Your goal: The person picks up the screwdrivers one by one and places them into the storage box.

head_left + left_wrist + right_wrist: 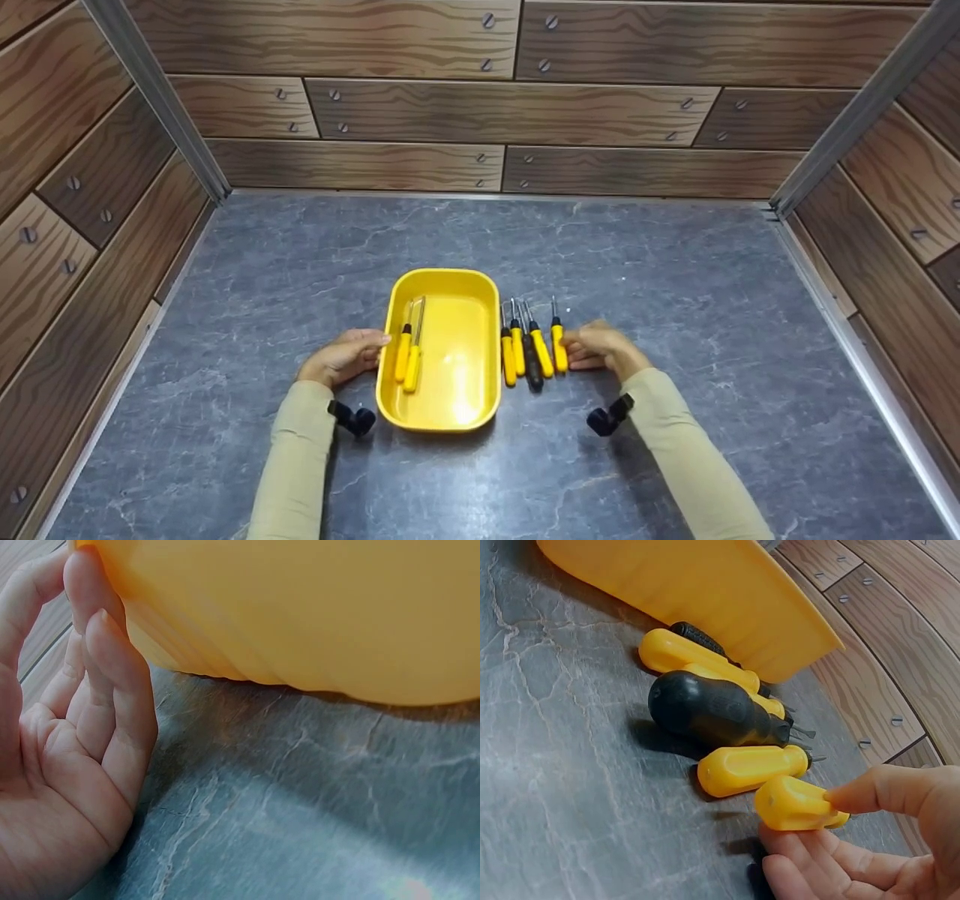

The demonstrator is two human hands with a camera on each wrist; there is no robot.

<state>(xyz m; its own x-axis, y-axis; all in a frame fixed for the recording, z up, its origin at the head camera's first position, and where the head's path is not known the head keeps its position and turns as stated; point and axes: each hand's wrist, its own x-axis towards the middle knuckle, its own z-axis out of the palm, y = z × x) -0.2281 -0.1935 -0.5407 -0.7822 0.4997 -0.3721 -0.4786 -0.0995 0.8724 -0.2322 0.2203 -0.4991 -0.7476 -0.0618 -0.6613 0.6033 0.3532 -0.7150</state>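
Note:
A yellow tray (465,322) stands on the table, with two yellow-handled screwdrivers (412,369) lying along its left side. My left hand (349,356) pinches the tray's left rim between thumb and fingers. Right of the tray, several screwdrivers lie side by side, among them a thick black-handled one (712,709) and a yellow-handled one (742,771). At the right end of this row, my right hand (600,345) pinches another yellow-handled screwdriver (791,806) by its handle, thumb on top and fingers below. Its shaft points away from me in the head view.
A small black handle (697,636) lies close against the tray wall in the right wrist view. The grey marbled table (660,262) is bounded by wood-patterned panels (495,112) at the back and both sides, with metal strips at the corners.

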